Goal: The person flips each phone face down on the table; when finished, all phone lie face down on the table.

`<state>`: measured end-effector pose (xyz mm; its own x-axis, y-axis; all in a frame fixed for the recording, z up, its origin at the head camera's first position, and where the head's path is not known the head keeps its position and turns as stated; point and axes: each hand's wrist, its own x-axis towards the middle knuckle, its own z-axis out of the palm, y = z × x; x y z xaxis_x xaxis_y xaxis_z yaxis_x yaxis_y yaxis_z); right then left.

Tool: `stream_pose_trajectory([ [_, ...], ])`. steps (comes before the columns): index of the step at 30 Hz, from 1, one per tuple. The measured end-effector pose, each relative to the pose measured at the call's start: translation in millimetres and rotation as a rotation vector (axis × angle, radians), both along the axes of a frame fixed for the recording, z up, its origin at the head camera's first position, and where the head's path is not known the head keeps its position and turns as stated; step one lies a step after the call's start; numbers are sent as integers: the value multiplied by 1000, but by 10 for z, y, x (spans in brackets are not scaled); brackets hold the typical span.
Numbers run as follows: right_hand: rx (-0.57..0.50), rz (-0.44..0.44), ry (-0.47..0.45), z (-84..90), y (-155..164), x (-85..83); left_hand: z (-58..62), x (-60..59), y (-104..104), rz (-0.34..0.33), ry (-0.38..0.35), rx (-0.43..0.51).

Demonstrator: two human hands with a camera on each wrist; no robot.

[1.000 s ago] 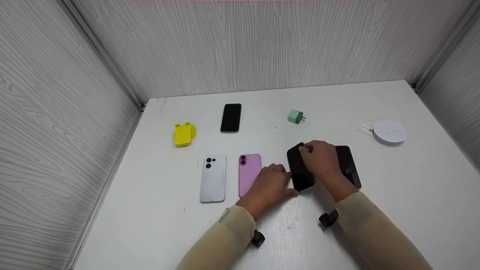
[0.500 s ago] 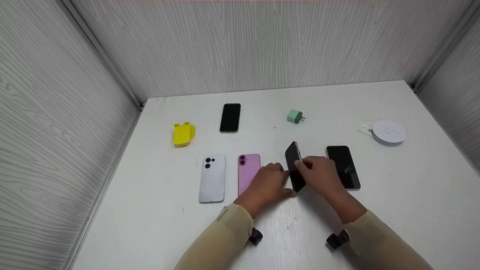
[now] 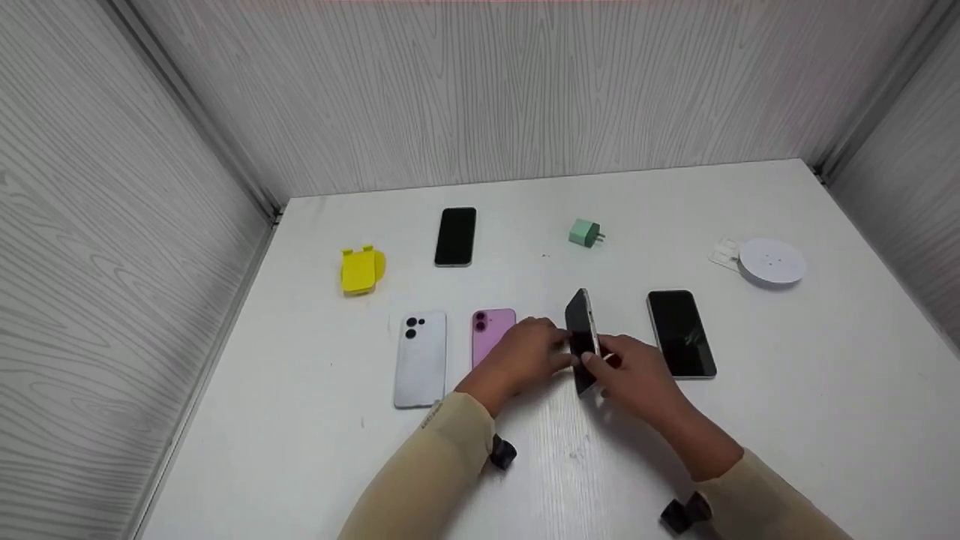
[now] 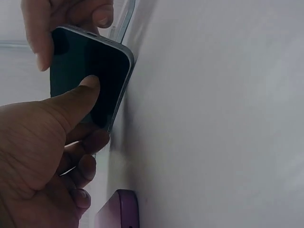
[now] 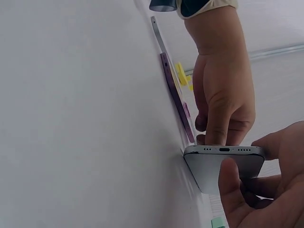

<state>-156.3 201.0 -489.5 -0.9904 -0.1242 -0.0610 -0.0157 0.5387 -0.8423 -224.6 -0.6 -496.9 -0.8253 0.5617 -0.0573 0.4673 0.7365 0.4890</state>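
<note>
Lying just left of the left hand (image 3: 517,360), a flat pink phone (image 3: 491,334) rests face down on the white table (image 3: 787,390), with a white phone (image 3: 420,358) beyond it. Right of the right hand (image 3: 637,375) lies a black-screened phone (image 3: 681,332), face up and apart from the fingers. Farther off sit a yellow plastic stand (image 3: 361,270), another dark phone (image 3: 455,236), a green charger plug (image 3: 585,233) and a round white disc (image 3: 772,260).

Between the hands, a slim dark-screened phone with a silver back (image 3: 582,339) stands on its long edge on the table, long axis running away from the person, screen toward the left hand.

Both hands pinch it: the left thumb (image 4: 80,95) presses the screen, right fingers curl on the back.
</note>
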Motion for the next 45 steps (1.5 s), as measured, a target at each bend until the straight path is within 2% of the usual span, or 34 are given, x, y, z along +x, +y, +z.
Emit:
stream_pose_trajectory([
  [5, 71, -10, 88, 21, -21, 29, 33, -111, 7, 65, -169, 151],
  [10, 117, 14, 140, -9, -43, 19, 83, -261, 23, 124, -254, 230],
  [14, 118, 44, 135, -26, -48, 8, 120, -346, 7, 131, -321, 267],
  [18, 76, 69, 82, -29, -43, 3, 156, -388, -45, 128, -377, 292],
  [25, -106, 97, -89, -77, -32, 15, 173, -450, -173, 115, -424, 328],
  [28, -127, 83, -144, -108, -45, 30, 179, -468, -228, 109, -436, 328],
  [34, -18, 24, -136, -134, -90, 61, 194, -506, -296, 87, -417, 325],
  [40, 152, 8, -64, -144, -128, 67, 226, -514, -335, 68, -458, 326],
  [45, 169, 27, -38, -163, -127, 55, 253, -512, -349, 55, -458, 309],
])
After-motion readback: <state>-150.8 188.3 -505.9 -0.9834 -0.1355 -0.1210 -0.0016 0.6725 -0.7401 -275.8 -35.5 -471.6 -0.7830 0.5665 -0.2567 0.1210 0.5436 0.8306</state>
